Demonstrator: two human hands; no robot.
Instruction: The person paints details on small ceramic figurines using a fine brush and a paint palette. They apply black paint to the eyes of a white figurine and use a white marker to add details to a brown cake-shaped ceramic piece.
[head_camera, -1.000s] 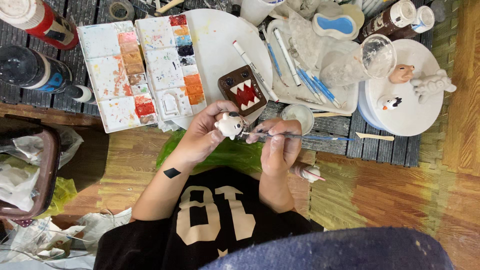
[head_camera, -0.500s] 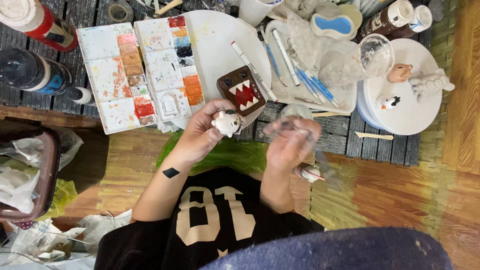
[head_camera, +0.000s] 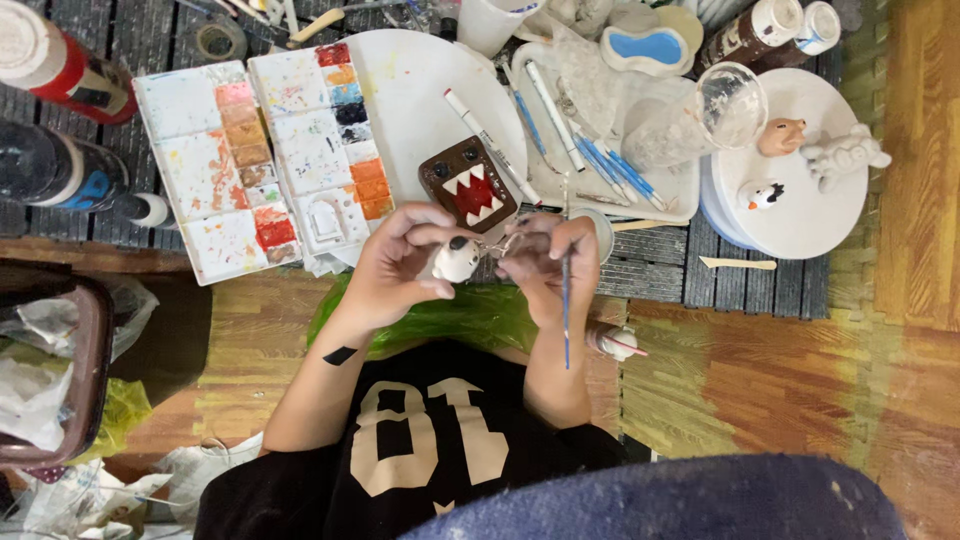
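My left hand (head_camera: 392, 268) holds a small white clay figurine (head_camera: 457, 261) with black dots, just in front of my chest. My right hand (head_camera: 548, 262) sits close beside the figurine, its fingers closed around a thin paintbrush (head_camera: 566, 305). The brush stands nearly upright in the picture, its handle pointing toward my body. Just beyond both hands, a brown monster figure (head_camera: 468, 186) with white teeth and a red mouth lies on the slatted table (head_camera: 690, 270).
A stained paint palette (head_camera: 250, 150) and a white plate (head_camera: 420, 90) lie at the left. A tray of brushes (head_camera: 600, 160), a plastic cup (head_camera: 715, 115) and a round stand (head_camera: 800, 215) with small figurines are at the right. Paint bottles (head_camera: 55, 70) stand far left. Green plastic (head_camera: 470, 318) lies under my arms.
My right hand has swung the brush from lying sideways against the figurine to standing nearly upright. My left hand has kept the figurine in about the same place.
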